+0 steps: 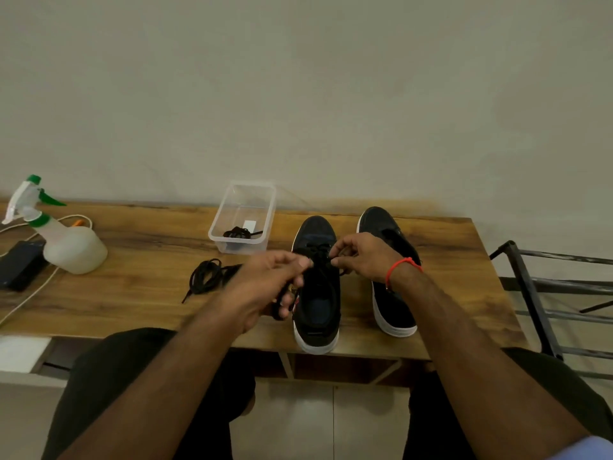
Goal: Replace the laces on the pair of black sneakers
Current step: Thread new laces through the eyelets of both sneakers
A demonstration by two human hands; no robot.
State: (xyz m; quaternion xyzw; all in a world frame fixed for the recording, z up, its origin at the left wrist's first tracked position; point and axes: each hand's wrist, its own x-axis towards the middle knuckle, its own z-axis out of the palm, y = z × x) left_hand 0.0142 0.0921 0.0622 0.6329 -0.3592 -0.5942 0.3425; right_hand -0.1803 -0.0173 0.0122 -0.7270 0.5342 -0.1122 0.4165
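Both forearms reach over the table (pixel 132 293); left hand (pixel 268 287), blurred, apparently pinches lace (pixel 318 257) on near sneaker (pixel 316 307); right hand (pixel 365 257) fingers pinch it too.

Both bare forearms reach forward from the near edge, converging toward the middle. The left hand (pixel 272 280) is blurred, its fingers curled with thumb and forefinger pinched together, a dark lace (pixel 282 305) looping under its lower fingers. The right hand (pixel 363 257) sits just to the right, fingers bent, fingertips pinching the lace. A red thread (pixel 399 265) circles the right wrist.
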